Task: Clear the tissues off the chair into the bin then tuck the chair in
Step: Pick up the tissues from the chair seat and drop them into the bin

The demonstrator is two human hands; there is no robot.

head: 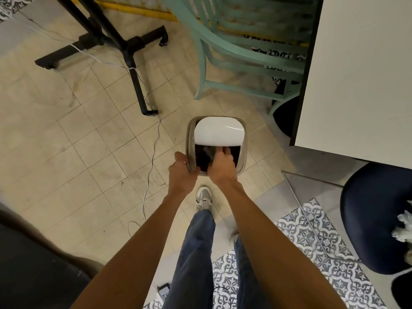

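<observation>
Well to the left of the bin (245, 150), a black stand (131, 63) rests on the tiled floor, and a white cable (153, 152) trails down between the stand and the bin. At the bin's near left corner the left hand (181, 169) grips the rim with its fingers curled round it, apparently steadying the bin. The white lid (219, 132) is tipped over the far half, leaving a dark mouth on the near side. The right hand (220, 163) reaches into that mouth. Its fingertips are hidden inside, so I cannot tell whether it holds a tissue or has let one go. Beyond the bin and to its right stands a teal chair (234, 52), partly under a white counter (361, 74). Well to the right of the bin, and nearer the person, the dark blue chair (367, 219) carries crumpled tissues (403, 226) at the frame's edge. The clearing looks only part done: tissues remain on the seat, and the chair is not yet tucked in.
</observation>
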